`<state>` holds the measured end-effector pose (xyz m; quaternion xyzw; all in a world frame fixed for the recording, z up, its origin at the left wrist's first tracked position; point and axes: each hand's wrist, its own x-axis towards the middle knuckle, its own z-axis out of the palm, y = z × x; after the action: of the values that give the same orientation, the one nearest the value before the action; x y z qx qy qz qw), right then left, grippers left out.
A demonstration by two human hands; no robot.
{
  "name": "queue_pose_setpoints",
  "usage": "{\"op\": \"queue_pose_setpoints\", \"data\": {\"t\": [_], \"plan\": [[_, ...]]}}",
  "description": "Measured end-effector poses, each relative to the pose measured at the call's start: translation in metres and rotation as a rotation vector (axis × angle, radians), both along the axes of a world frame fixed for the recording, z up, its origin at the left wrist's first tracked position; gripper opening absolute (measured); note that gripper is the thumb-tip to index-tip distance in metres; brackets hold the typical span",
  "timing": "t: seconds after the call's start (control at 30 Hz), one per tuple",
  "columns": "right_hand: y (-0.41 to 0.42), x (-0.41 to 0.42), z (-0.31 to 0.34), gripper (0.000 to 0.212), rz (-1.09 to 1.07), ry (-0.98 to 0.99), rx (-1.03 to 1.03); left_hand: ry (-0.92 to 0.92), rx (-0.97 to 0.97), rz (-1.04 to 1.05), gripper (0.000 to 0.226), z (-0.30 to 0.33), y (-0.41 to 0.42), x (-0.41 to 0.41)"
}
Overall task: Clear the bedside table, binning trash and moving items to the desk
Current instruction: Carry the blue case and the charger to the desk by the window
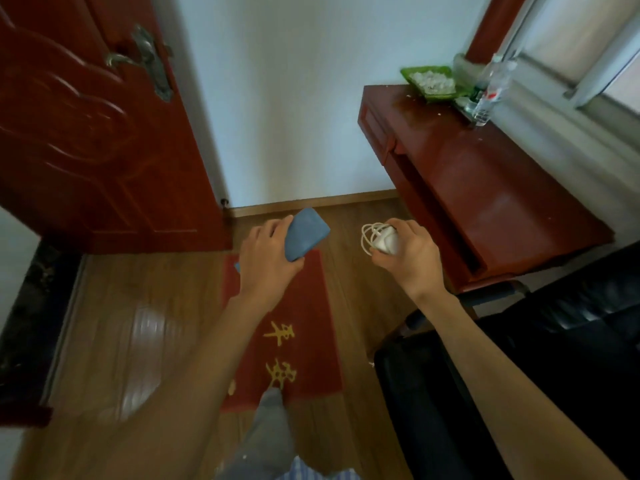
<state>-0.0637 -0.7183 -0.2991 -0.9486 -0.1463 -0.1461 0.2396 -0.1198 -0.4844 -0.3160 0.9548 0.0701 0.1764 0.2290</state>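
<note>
While both hands carry a load, the worktop point(485, 188) lies ahead and to the right of my fingers. Right hand point(403, 251) is nearer it, fingers closed round a white charger point(381, 239) with coiled cable. Left hand point(266, 251) grips a blue phone point(306, 233), long axis pointing up-right. Black chair point(519, 358) crowds the right forearm. Green tray point(431, 79) and bottle point(490, 90) sit at the far end; the near stretch looks free.

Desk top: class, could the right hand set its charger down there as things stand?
Probably yes. The right hand holds the charger beside the desk, whose near top is bare; the chair sits lower.
</note>
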Motion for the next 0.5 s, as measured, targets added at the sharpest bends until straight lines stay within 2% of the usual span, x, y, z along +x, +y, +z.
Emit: {"op": "queue_pose_setpoints", "data": {"t": [0.2,0.5], "plan": [[0.026,0.058,0.002,0.058,-0.185,0.047,0.012,0.025,-0.025,-0.182,0.072,0.009,0.028,0.099],[0.014,0.138,-0.018,0.050,-0.358,0.035,-0.030,0.064,-0.013,-0.363,0.074,-0.006,0.023,0.217]]}}
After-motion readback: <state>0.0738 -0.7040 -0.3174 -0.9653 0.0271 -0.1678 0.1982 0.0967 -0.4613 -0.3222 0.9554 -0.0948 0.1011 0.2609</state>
